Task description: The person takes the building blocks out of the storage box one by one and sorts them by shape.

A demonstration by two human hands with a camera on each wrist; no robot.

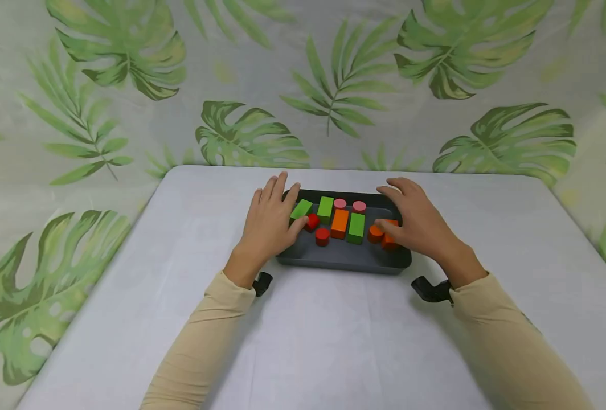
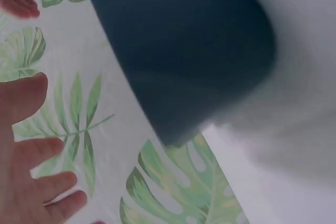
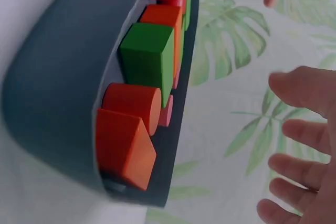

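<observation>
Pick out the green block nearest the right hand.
The rightmost green block, beside the central orange block; the leftmost green block and middle green block sit nearer the left hand.

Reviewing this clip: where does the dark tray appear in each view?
Head: dark tray near centre, slightly right.
Left wrist: upper middle, cut off by the top edge.
Right wrist: mostly left half.
Shared landmark: leaf-print backdrop.

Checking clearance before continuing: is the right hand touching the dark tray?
Apart. The right wrist view shows leafy backdrop between the right hand and the dark tray.
</observation>
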